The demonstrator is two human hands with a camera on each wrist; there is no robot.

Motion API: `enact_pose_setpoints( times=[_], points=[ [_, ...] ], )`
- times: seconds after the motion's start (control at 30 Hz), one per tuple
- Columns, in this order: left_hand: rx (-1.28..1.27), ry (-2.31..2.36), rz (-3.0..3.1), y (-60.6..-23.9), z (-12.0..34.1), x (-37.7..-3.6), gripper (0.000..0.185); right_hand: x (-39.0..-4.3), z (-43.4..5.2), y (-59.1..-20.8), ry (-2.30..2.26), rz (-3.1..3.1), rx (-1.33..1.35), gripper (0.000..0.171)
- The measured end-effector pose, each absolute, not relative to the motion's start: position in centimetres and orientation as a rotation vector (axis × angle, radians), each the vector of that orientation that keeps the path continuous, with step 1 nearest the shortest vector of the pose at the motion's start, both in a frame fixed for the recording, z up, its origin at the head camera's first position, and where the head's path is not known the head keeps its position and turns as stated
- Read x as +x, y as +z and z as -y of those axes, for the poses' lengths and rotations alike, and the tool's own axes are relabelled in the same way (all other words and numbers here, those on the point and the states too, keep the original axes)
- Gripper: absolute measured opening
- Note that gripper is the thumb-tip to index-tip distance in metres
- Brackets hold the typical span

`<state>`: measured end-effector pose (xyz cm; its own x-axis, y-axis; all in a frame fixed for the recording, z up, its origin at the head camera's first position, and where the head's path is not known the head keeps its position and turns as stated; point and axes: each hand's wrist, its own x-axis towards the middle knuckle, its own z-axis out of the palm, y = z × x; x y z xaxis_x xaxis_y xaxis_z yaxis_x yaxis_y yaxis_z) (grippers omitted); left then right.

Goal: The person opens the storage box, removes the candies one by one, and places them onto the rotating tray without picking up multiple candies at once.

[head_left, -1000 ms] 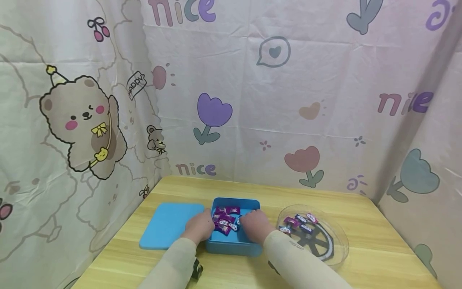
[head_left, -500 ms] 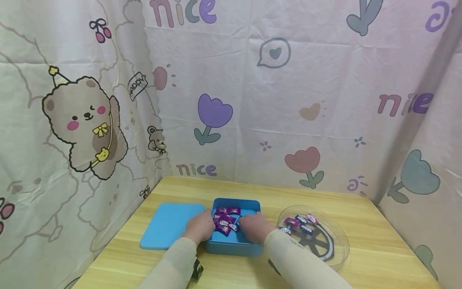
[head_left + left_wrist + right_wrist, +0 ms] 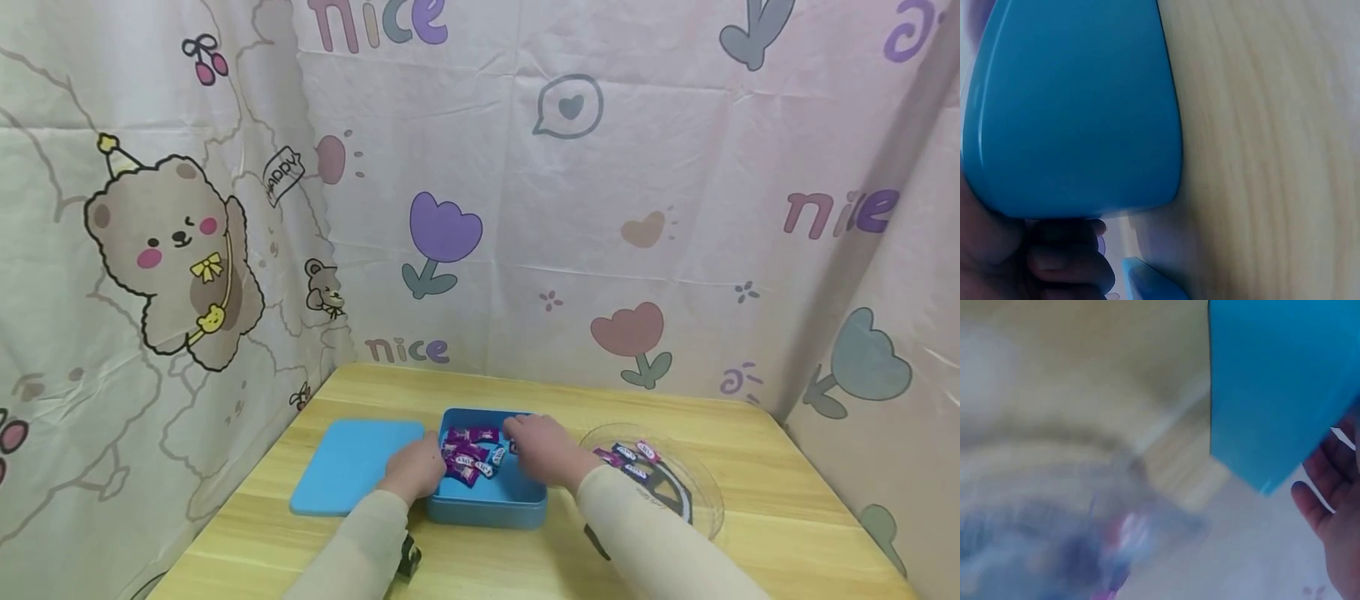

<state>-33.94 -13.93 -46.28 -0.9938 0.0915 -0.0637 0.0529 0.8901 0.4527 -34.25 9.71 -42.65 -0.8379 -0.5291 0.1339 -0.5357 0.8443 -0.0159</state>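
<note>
- Blue plastic box sits mid-table on the wooden table; wrapped purple candies lie in its 10 o'clock part
- Left hand rests at the box's 9 o'clock wall, fingers curled among the candies; whether it pinches one, cannot tell
- Right hand hovers over the box's 1 o'clock corner, fingers bent; grip unclear
- Blue lid lies flat just beside the box at 9 o'clock; clear round plate with candies at 3 o'clock
</note>
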Motion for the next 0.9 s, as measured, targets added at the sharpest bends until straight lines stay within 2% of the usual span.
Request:
enact_pose_setpoints(
  times=[0.27,0.9],
  points=[
    [0.119,0.684,-2.986,-45.8,13.9,-33.8,0.045,-34.7,-14.4,-41.5,0.227,2.881,0.676,0.021],
    [0.108,0.684,-2.98,-46.1,13.9,-33.9,0.049,-34.0,-27.4,-42.0,0.134,2.998,0.361,0.024]
  ],
)
